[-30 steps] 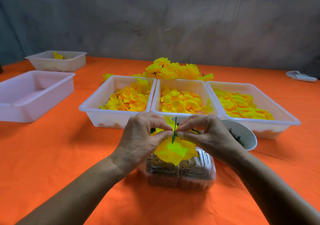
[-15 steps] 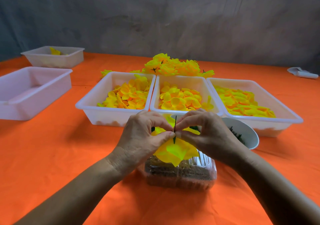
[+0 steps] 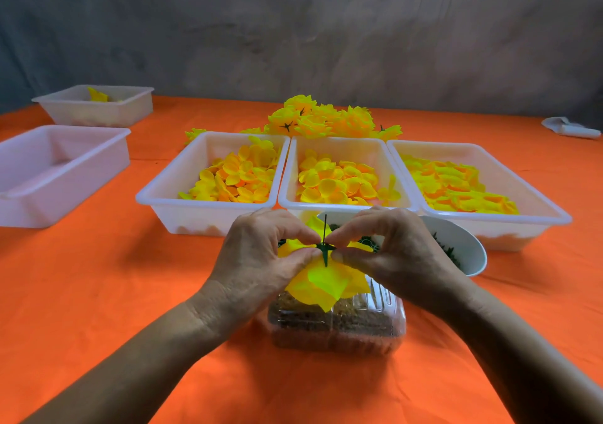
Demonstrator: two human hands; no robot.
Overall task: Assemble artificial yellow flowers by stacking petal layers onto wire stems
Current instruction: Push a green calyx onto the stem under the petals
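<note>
1. Left hand [image 3: 257, 257] and right hand [image 3: 396, 254] both pinched a half-built yellow flower [image 3: 326, 281] on its green stem [image 3: 325, 241], held above a clear clamshell box [image 3: 336, 325];
2. three petal trays [image 3: 208, 208] stood well stocked, so much stacking remained;
3. a pile of finished flowers [image 3: 323, 120] lay behind.

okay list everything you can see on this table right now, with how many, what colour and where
petal trays: three, white, side by side mid-table, holding yellow petals
finished flowers: a pile, yellow, behind the trays
side trays: two, white, far left
bowl: one, white, right of the hands, dark green bits inside
clear box: one, brownish contents, under the hands
white object: one, far right
flower: one, yellow, on a green stem
left hand, right hand: both pinching the flower
</note>
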